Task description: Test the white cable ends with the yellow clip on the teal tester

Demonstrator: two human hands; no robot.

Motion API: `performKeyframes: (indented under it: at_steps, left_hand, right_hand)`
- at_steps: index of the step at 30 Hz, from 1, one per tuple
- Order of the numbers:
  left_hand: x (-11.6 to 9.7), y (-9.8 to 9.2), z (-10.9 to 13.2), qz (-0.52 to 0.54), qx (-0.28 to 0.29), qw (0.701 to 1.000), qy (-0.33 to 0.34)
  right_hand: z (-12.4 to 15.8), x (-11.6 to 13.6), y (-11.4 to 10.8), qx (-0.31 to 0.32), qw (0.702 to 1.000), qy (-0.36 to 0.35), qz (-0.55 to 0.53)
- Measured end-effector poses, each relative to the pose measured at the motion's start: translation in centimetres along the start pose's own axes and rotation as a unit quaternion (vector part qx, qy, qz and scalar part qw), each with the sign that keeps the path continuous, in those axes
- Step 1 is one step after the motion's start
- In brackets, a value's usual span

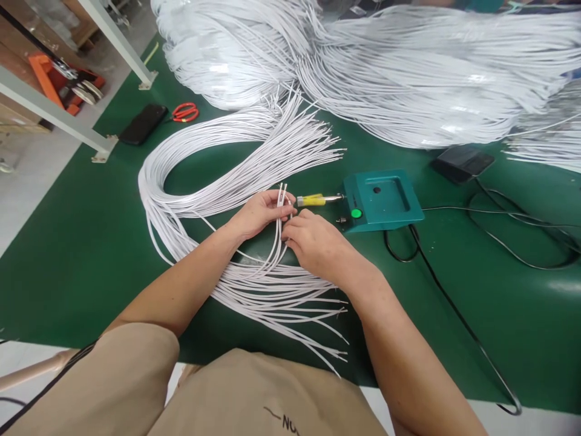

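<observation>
Several white wires (278, 242) stand up between my two hands, their bare tips pointing away from me. My left hand (263, 213) pinches them just below the tips. Close beside it, my right hand (315, 242) has its fingers closed on the same wires, a little lower. Just beyond my fingers, a yellow-handled tool (313, 200) points out of a teal device (390, 200) with a lit green button. The curved bundle of white wires (154, 175) lies to the left, with loose ends (272, 303) spread below my hands.
Large coils of white wire (408, 72) cover the back of the green table (476, 315). At the back left lie a black phone (143, 124) and red-handled scissors (184, 112). A black box (462, 163) and cables are at the right. Metal posts (122, 42) stand at the left edge.
</observation>
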State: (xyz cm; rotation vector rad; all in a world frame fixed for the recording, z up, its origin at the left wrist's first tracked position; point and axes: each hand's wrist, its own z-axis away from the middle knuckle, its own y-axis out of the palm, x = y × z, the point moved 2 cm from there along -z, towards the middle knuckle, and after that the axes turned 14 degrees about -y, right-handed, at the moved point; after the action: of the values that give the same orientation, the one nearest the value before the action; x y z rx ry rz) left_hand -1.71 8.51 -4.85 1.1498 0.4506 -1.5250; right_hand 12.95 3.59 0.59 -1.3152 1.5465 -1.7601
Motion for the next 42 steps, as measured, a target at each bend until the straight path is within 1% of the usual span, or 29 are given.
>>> performKeyframes:
  at_steps: [2,4,5,6,7,8,9,11,12,13,17,20,25,28,30,32,36,39,42]
  left_hand:
    - [0.0,-0.2,0.0,-0.013,0.006,1.000,-0.003]
    - [0.0,-0.3,-0.1,-0.034,0.013,0.999,-0.009]
    - [0.0,-0.4,-0.1,-0.043,0.015,0.999,-0.009]
    - [0.0,-0.4,-0.1,-0.050,0.016,0.999,-0.006]
    - [0.1,-0.4,-0.1,-0.053,0.016,0.998,-0.001]
    - [0.1,-0.4,-0.1,-0.053,0.014,0.998,0.006]
    - [0.2,-0.2,-0.1,-0.052,0.010,0.999,0.014]
    - [0.4,0.1,-0.1,-0.050,0.001,0.998,0.026]
    - [0.5,0.4,-0.1,-0.051,-0.002,0.998,0.031]
    - [0.6,0.7,-0.1,-0.054,-0.002,0.998,0.035]
    - [0.7,1.7,0.1,-0.050,0.005,0.997,0.054]
    - [0.5,1.9,0.3,-0.028,-0.013,0.996,0.078]
    - [0.5,1.9,0.4,-0.022,-0.040,0.994,0.099]
    - [0.4,2.0,0.4,-0.018,-0.034,0.994,0.104]
    - [0.4,2.2,0.6,-0.019,-0.023,0.994,0.107]
    - [0.4,2.4,0.7,-0.029,-0.014,0.994,0.105]
    - [0.6,2.8,0.9,-0.055,-0.007,0.993,0.103]
    - [0.8,3.0,0.9,-0.058,0.001,0.992,0.115]
    - [0.7,2.9,0.8,-0.061,0.000,0.990,0.124]
  right_hand:
    - [0.1,0.0,0.3,0.041,0.998,0.049,-0.010]
    - [0.4,0.0,0.2,0.078,0.991,0.091,-0.064]
    - [0.5,-0.1,0.0,0.085,0.985,0.106,-0.102]
    - [0.6,-0.4,-0.3,0.076,0.980,0.123,-0.137]
    - [0.6,-0.7,-0.6,0.047,0.975,0.145,-0.161]
    - [0.7,-1.3,-1.0,-0.004,0.969,0.176,-0.173]
    - [0.7,-1.9,-1.3,-0.069,0.958,0.213,-0.179]
    - [0.8,-3.0,-1.7,-0.205,0.921,0.271,-0.189]
    - [0.8,-3.4,-1.6,-0.254,0.902,0.283,-0.203]
    - [0.7,-3.8,-1.4,-0.286,0.887,0.285,-0.223]
    - [0.5,-4.0,-0.6,-0.335,0.846,0.276,-0.309]
    - [0.5,-3.9,-0.6,-0.360,0.809,0.277,-0.374]
    - [0.5,-3.9,-0.7,-0.370,0.741,0.254,-0.500]
    - [0.5,-4.0,-0.4,-0.359,0.693,0.246,-0.575]
    - [0.5,-4.1,-0.2,-0.347,0.671,0.241,-0.610]
    - [0.4,-4.2,-0.3,-0.344,0.664,0.238,-0.620]
    - [0.2,-4.3,-0.5,-0.353,0.673,0.240,-0.604]
    - [0.1,-4.1,-0.5,-0.332,0.684,0.238,-0.605]
    - [0.2,-4.1,-0.3,-0.314,0.676,0.228,-0.626]
